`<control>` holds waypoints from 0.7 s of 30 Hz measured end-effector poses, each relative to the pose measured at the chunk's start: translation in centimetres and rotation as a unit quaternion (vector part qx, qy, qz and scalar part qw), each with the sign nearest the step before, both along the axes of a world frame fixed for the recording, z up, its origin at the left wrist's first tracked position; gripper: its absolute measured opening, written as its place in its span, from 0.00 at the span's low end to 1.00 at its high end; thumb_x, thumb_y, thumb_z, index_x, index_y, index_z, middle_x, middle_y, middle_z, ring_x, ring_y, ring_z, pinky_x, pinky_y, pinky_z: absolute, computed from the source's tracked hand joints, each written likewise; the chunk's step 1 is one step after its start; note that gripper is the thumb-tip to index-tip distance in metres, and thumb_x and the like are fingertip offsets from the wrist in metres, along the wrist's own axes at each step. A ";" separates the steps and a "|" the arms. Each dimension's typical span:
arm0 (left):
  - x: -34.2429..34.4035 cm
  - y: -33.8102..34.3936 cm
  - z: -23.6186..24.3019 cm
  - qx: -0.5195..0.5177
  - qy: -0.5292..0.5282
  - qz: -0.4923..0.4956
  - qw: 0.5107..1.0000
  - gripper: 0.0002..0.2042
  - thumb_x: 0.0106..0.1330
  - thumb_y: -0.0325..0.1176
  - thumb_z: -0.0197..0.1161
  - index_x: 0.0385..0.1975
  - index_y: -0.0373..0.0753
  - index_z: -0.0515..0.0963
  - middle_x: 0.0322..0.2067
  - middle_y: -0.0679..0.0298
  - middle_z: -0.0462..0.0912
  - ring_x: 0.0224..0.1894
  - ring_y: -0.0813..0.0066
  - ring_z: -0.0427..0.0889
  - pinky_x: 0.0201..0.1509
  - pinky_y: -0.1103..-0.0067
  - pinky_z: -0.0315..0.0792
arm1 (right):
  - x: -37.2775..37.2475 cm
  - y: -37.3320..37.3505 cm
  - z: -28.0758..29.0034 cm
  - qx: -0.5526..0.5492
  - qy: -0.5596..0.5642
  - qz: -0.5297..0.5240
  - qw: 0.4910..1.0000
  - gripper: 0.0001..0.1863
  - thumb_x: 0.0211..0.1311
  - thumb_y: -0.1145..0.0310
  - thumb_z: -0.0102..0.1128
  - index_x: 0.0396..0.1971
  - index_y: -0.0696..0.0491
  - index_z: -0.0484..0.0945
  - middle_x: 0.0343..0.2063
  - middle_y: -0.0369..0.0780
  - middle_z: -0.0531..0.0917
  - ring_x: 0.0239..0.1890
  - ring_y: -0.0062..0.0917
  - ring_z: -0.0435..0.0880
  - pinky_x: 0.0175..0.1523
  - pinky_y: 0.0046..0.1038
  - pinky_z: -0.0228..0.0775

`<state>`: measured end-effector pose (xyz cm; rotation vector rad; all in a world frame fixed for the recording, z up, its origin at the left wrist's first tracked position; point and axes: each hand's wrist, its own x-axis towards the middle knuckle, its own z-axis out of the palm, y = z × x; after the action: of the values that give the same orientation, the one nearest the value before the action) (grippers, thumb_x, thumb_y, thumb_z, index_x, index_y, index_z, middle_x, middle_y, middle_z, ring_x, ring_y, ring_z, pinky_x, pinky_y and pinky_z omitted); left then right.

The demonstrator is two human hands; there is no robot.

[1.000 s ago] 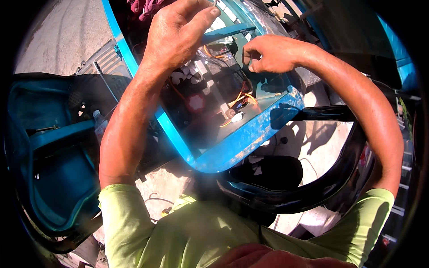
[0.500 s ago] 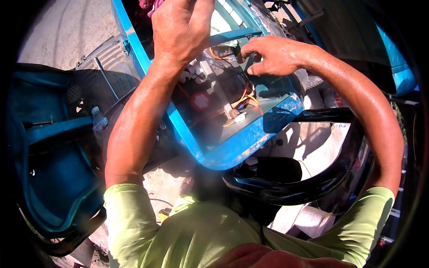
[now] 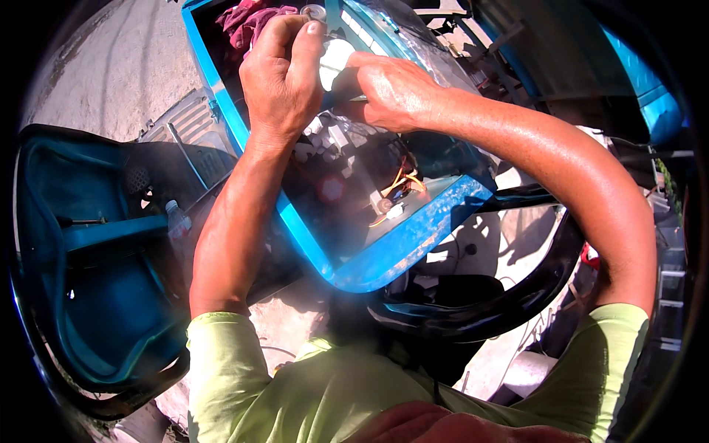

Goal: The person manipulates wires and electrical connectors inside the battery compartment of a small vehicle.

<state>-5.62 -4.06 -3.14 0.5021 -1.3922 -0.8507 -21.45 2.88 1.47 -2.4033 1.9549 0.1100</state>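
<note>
Left hand (image 3: pixel 284 81): raised over the far part of the box, thumb and forefinger tips brought together; whether anything is pinched there cannot be told.

Right hand (image 3: pixel 388 88): just beside the left, knuckles up, fingers curled in; grasp cannot be told.

Box (image 3: pixel 413 247): blue-rimmed, beneath both hands, its near end toward the body.

Change: a moment ago the right hand hangs over the box's right side, apart from the left, thumb and forefinger parted. Now it lies across the box next to the left. Judged from this, the work gathers at one spot between the hands, and the near parts of the box are left alone.

White piece (image 3: pixel 336 63): between the hands, glaring in sun; too bright to identify.

Disc (image 3: pixel 315 12): small, round, just beyond the left fingertips; touching or apart, not clear.

Cloth (image 3: pixel 251 26): dark pink, crumpled, beyond the left hand; possibly gloves.

Wires (image 3: pixel 410 179): orange, nearer the body than the right hand. White plug (image 3: pixel 395 212) close by.

Red part (image 3: pixel 331 187): nearer the body than the left hand, dim behind haze.

Bottle (image 3: pixel 177 220): clear, left of the left forearm.

Moulding (image 3: pixel 111 317): blue, farther left.

Tube (image 3: pixel 473 321): black, curved, nearer the body than the right hand.

Hidden: right fingertips, and whatever lies beneath both palms.
</note>
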 end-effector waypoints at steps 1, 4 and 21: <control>0.2 -0.1 -0.2 0.002 -0.010 0.000 1.000 0.12 0.71 0.36 0.63 0.41 0.32 0.83 0.32 0.58 0.88 0.34 0.72 0.85 0.42 0.76 0.77 | -0.1 -0.4 -0.4 -0.001 0.004 -0.007 1.000 0.15 0.61 0.62 0.69 0.44 0.54 0.84 0.46 0.46 0.82 0.49 0.45 0.84 0.52 0.44 0.77; 0.4 0.0 0.0 0.007 -0.037 -0.003 0.999 0.12 0.71 0.36 0.62 0.41 0.32 0.83 0.32 0.58 0.87 0.34 0.72 0.84 0.42 0.76 0.77 | -0.9 -0.5 -0.7 -0.027 -0.003 -0.004 1.000 0.12 0.60 0.64 0.68 0.40 0.54 0.83 0.43 0.46 0.83 0.46 0.47 0.84 0.50 0.45 0.77; 0.3 1.3 0.8 -0.087 -0.323 -0.201 0.921 0.09 0.69 0.32 0.65 0.38 0.31 0.82 0.28 0.53 0.81 0.30 0.62 0.81 0.36 0.69 0.74 | -7.5 6.6 7.1 0.139 -0.240 -0.190 0.942 0.09 0.65 0.68 0.65 0.37 0.59 0.79 0.27 0.36 0.82 0.31 0.19 0.83 0.38 0.26 0.75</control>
<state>-5.34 -2.77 -2.33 0.3756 -2.2149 -0.9143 -28.97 9.43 8.55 -1.6465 1.9537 -0.1844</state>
